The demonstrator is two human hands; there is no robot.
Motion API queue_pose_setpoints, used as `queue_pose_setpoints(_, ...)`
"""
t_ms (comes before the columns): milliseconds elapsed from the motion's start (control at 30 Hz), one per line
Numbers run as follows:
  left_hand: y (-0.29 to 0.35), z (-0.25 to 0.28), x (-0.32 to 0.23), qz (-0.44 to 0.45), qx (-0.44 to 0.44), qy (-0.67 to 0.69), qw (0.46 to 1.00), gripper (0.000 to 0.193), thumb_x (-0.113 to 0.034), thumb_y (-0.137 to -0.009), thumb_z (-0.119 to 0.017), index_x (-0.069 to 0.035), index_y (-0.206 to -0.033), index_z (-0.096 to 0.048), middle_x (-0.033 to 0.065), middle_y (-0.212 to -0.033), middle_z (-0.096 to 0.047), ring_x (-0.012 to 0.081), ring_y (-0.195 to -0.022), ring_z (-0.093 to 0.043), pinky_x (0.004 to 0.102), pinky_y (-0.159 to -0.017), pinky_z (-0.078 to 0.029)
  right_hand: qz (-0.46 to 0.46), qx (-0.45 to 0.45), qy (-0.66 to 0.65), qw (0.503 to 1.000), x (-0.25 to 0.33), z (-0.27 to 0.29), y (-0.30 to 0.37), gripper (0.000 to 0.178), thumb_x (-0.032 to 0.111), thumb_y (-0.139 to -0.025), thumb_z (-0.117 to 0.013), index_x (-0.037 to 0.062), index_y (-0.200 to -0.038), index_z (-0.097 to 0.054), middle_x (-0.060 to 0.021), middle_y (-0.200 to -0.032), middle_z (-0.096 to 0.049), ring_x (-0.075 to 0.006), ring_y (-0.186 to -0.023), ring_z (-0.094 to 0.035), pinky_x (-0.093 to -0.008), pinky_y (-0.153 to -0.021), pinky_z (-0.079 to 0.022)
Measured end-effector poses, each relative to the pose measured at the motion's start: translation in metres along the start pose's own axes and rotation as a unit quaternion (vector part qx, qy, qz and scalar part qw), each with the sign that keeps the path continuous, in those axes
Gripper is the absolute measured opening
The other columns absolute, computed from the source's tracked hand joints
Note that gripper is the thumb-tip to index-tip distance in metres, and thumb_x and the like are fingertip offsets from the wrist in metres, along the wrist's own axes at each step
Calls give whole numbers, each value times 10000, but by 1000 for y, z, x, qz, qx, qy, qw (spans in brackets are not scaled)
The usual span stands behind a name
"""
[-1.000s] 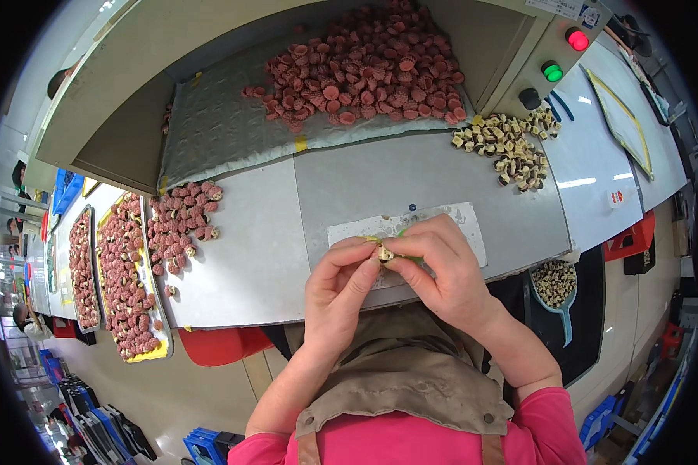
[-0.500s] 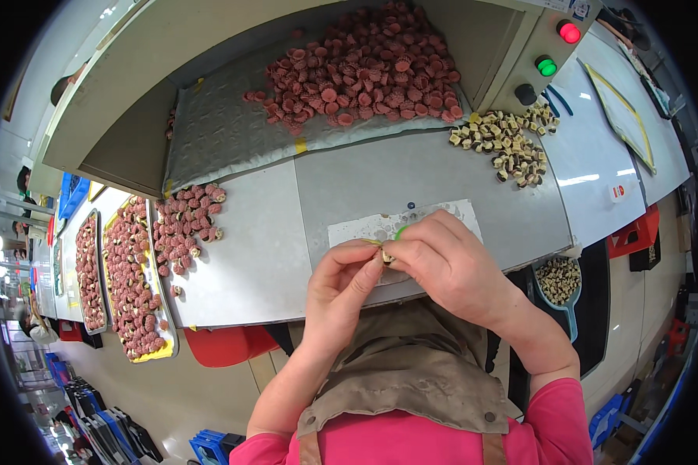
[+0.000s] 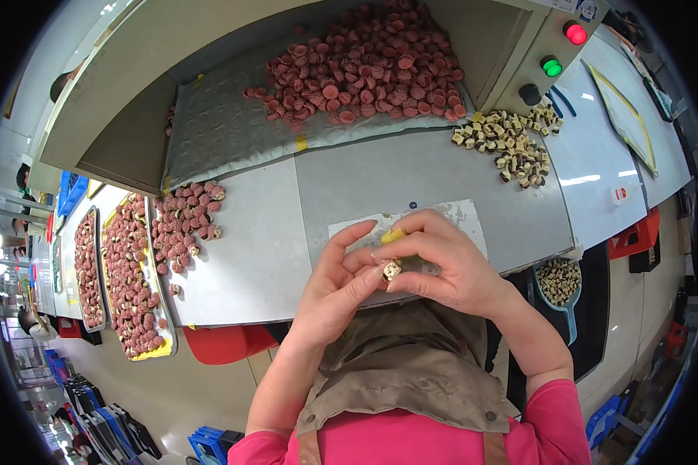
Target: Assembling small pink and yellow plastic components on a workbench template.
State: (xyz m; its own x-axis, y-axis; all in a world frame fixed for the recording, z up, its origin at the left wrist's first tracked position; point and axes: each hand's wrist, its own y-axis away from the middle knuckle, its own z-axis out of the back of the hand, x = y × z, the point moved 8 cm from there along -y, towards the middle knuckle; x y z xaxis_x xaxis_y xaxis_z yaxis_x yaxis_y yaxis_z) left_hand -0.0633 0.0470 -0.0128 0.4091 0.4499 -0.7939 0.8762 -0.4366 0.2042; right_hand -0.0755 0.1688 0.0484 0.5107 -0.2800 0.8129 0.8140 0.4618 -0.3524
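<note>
My left hand [image 3: 335, 287] is closed, thumb and fingertips pinching a small cream-and-dark piece [image 3: 391, 270] with a pale, speckled face. From the other side my right hand [image 3: 451, 273] curls in, its thumb and index finger around the same piece. Something yellow [image 3: 393, 235], perhaps a finger cover, shows at a right fingertip. Both hands are above a white, stained board [image 3: 465, 221] near the worktable's front edge. A small dark blue bead-like thing [image 3: 412, 205] lies by the board's far edge.
Red, ridged cups [image 3: 364, 77] heap on a grey mat [image 3: 225, 128] under a hood. Cream-and-dark pieces [image 3: 512, 143] lie far right; more fill a blue scoop [image 3: 570, 310]. Left are pink clusters [image 3: 186, 221] and loaded trays [image 3: 165, 341]. A red stool [image 3: 225, 346] stands below.
My hands have shifted and opened somewhat around the small piece, turning its speckled face into sight. The right fingers have lifted and spread; a yellow fingertip now shows where green showed.
</note>
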Motion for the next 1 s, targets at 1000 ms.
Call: queue_pose_setpoints(1000,-3,-11,9,67,29,1,997,459,-241,-966,-503,-49,-1349,-338,72,-1150,-570,136,-1059,-541,282,-887,-451,-60,-7,-9,998,-3,5,12,267,69,-802,-654,62,-1065,-610,-85,-1021,-590,-264,-959,-555,-345,-803,-474)
